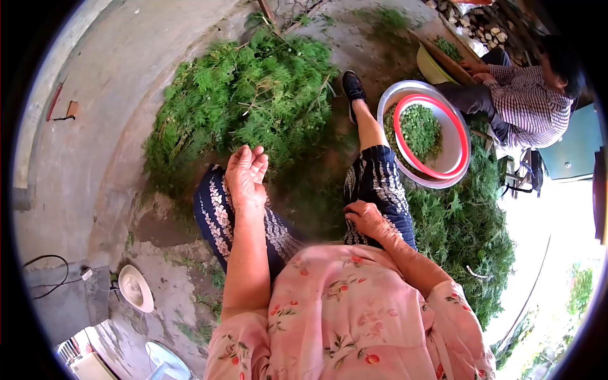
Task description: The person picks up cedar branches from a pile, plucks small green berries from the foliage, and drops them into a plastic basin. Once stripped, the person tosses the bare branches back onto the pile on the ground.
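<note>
My left hand (247, 174) is raised above my left knee with the palm turned up. Its fingers are loosely bent, and nothing shows in them. Just beyond it lies a big heap of feathery green branches (247, 95). On my right thigh, over the patterned dark blue trousers (383, 180), rests my right hand (367, 218), its fingers partly hidden and no object seen in it. Close by on the right is a large metal basin (386, 104) with a red-rimmed bowl (461, 136) inside, holding small green seed cones or berries (419, 130).
A person in a checked shirt (529, 104) sits at the right beside a yellow-green basin (430, 66). More cut branches (468, 240) lie right of my leg. A straw hat (135, 288) and a fan (168, 361) are at the lower left. Chopped firewood (481, 28) is piled at the back right.
</note>
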Available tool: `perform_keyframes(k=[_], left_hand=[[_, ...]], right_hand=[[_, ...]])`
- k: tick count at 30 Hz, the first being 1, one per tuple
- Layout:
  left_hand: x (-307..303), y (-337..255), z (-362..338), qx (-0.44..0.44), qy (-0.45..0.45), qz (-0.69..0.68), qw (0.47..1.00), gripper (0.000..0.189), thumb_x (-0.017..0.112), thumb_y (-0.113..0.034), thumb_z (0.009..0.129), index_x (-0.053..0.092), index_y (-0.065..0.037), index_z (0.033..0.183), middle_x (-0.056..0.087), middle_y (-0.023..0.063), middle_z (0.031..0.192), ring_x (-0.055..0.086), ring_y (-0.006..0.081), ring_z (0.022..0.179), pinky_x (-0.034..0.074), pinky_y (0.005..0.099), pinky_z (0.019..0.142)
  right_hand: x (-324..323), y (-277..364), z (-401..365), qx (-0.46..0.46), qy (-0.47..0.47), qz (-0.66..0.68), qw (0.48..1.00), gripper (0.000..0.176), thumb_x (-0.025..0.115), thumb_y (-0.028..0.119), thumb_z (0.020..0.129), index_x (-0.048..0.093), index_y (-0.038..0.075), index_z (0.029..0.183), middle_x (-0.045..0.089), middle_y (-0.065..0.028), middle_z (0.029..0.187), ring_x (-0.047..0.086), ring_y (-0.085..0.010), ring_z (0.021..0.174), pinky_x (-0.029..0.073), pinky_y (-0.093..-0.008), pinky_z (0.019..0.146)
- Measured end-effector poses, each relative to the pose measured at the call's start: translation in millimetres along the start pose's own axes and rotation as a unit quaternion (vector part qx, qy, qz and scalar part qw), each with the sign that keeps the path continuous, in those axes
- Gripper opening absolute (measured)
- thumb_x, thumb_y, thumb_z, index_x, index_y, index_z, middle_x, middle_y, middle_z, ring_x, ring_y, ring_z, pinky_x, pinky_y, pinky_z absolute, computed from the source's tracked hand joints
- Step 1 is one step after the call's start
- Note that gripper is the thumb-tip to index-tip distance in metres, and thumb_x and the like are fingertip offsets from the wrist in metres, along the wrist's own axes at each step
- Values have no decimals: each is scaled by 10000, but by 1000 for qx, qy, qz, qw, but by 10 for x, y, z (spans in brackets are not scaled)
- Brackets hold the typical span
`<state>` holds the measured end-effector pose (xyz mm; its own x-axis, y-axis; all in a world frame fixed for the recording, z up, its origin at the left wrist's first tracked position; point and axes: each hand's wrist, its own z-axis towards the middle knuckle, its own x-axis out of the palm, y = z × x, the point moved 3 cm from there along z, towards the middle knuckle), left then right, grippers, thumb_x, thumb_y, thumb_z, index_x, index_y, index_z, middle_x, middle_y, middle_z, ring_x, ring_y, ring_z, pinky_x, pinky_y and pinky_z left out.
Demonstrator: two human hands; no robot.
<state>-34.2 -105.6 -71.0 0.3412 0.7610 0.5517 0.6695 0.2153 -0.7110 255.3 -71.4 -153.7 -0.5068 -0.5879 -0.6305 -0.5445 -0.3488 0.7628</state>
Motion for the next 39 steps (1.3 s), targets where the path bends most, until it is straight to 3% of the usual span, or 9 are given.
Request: perform_keyframes(k=[8,12,17,19,21,23,26,28,39], left_hand=[[-174,-111,-112,4,21,20,1000,121,629,-160,830,553,-78,876,636,75,790,593,151,663,506,273,657],[-99,27,-384,28,87,231,969,82,560,-106,859,557,-32,896,627,82,772,584,140,607,498,259,589],[-32,475,-843,-26,292,457,840,103,553,-126,836,564,-32,878,622,56,754,569,102,579,470,244,562],[-2,549,-1062,-34,326,546,771,101,574,-145,810,581,-50,845,624,89,717,604,165,619,484,284,572],[-44,643,-1174,135,408,633,644,132,583,-196,787,588,-76,842,621,125,720,616,254,665,484,348,602],[-60,625,-1314,97,427,714,547,141,580,-209,779,578,-88,851,619,145,754,607,318,735,471,419,633],[-152,541,-1405,128,441,705,540,172,584,-207,778,565,-77,889,619,153,786,602,326,748,465,423,640],[-238,527,-1418,163,432,694,552,183,582,-202,781,558,-67,902,619,155,803,597,332,763,462,421,648],[-660,775,-1159,92,387,674,622,209,577,-207,782,562,-54,923,606,183,874,578,358,823,453,431,705]], right_hand=[[43,51,-16,-20,43,-46,998,231,621,186,755,633,29,924,615,-163,917,579,-344,878,473,-396,780],[3,207,5,-52,21,-42,998,203,634,127,727,629,4,890,616,-174,826,592,-334,796,480,-377,718],[4,215,50,-52,46,-19,997,213,636,126,727,624,-6,893,623,-181,840,598,-333,807,483,-374,719],[-14,225,59,-55,50,-6,997,213,636,125,729,624,-7,896,622,-185,840,599,-334,804,484,-373,716],[-38,238,57,-61,46,-1,997,218,627,119,739,624,-6,917,624,-190,851,605,-329,805,484,-365,715],[-90,306,57,-52,48,11,997,221,623,118,744,624,-6,927,626,-189,857,608,-325,808,485,-360,716],[-102,354,91,-1,79,26,997,222,620,120,749,625,-4,933,628,-189,862,612,-320,816,485,-354,721],[-48,313,125,-43,65,-4,997,219,621,121,749,625,-2,930,627,-189,862,612,-320,813,486,-353,718],[38,290,144,-5,109,-58,992,243,617,186,756,628,25,937,615,-195,930,576,-353,904,466,-386,802]])
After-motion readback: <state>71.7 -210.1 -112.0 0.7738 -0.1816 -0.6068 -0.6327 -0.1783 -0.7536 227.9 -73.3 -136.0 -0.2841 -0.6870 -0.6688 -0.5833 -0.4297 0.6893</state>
